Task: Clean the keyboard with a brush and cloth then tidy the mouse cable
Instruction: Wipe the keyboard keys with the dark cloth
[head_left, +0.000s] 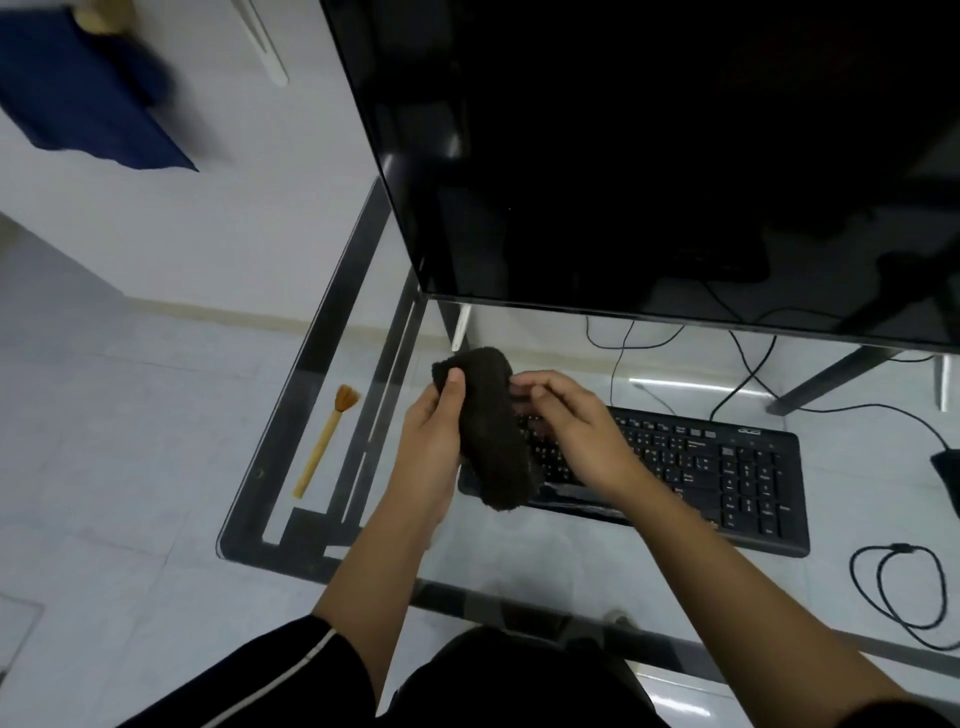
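Note:
A dark brown cloth (493, 431) hangs above the left end of the black keyboard (727, 467). My left hand (431, 431) grips the cloth's left side, thumb on its upper edge. My right hand (571, 426) pinches the cloth's right edge with curled fingers, above the keys. A small wooden brush (324, 441) lies on the glass table to the left, bristles pointing away from me. The mouse (948, 470) is partly cut off at the right edge. A coiled black cable (898, 587) lies on the glass at the front right.
A large black monitor (675, 156) stands close behind the keyboard. The glass table (519, 561) has a dark frame, and its left edge runs just beyond the brush. Several cables trail behind the keyboard. A blue cloth (88, 88) hangs at the top left.

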